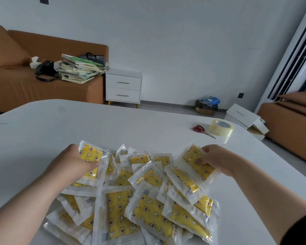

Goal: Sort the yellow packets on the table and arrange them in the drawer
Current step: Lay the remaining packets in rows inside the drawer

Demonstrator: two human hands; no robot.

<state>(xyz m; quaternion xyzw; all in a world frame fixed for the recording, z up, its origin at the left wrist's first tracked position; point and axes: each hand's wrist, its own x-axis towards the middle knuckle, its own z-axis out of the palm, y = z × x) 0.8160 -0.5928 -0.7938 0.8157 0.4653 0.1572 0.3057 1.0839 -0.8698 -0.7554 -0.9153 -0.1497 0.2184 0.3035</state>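
A heap of several yellow packets [145,206] in clear wrappers, printed with stars, moons and flowers, lies on the white table [113,124] near its front edge. My left hand [72,165] grips one packet [93,156] at the heap's far left, thumb on top. At the far right of the heap my right hand [217,159] pinches another packet [194,161]. A white two-drawer cabinet [124,86] stands beyond the table by the wall, both drawers closed.
Red-handled scissors [202,130] and a roll of clear tape [221,127] lie at the table's right rear. An orange sofa [16,85] holds stacked books [79,69] and a black bag. A loose white drawer [244,115] sits on the floor at right.
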